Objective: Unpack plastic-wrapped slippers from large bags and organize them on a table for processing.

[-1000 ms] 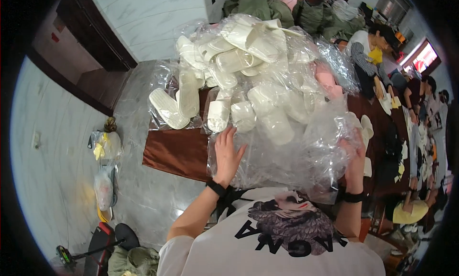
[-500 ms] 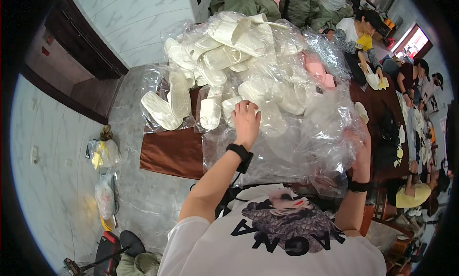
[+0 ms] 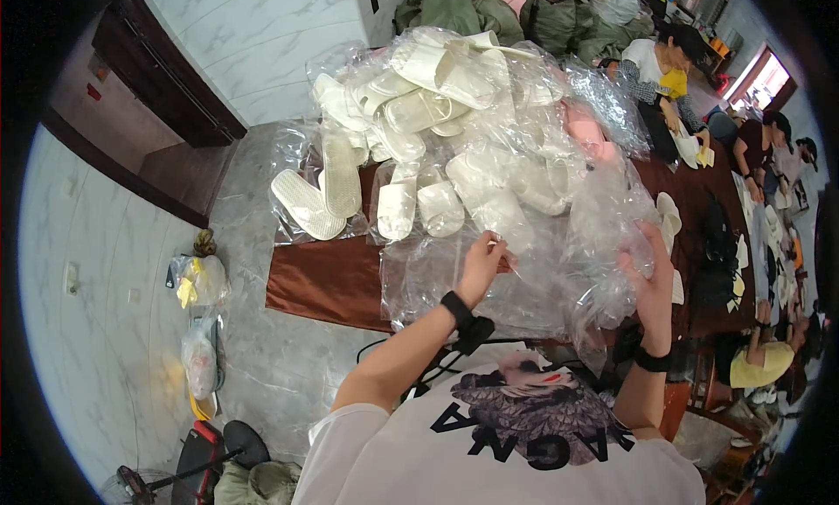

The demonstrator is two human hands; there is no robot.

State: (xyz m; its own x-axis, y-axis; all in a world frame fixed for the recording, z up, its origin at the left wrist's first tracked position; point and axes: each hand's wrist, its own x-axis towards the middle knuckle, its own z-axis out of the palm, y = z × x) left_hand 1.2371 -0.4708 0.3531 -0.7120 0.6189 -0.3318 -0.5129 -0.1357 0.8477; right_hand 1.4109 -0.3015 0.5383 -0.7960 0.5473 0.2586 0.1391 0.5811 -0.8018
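Note:
A heap of white slippers in clear plastic bags covers the table in front of me. My left hand is at the heap's near edge, thumb and fingertips pinched on the thin film of a clear plastic bag. My right hand grips a crumpled clear plastic bag at the heap's right side, and the film partly veils its fingers. Just beyond my left hand lies a pair of bagged white slippers, toes toward me. Pink slippers show at the heap's far right.
Brown cloth covers the table. Loose white slippers lie right of my right hand. People, one in a checked sleeve, work along the right side. Green sacks stand behind the heap. A dark door frame is at the left.
My left hand has drawn back toward me from the slippers and now pinches film. My right hand has come out more from under the crumpled plastic. The view has shifted slightly.

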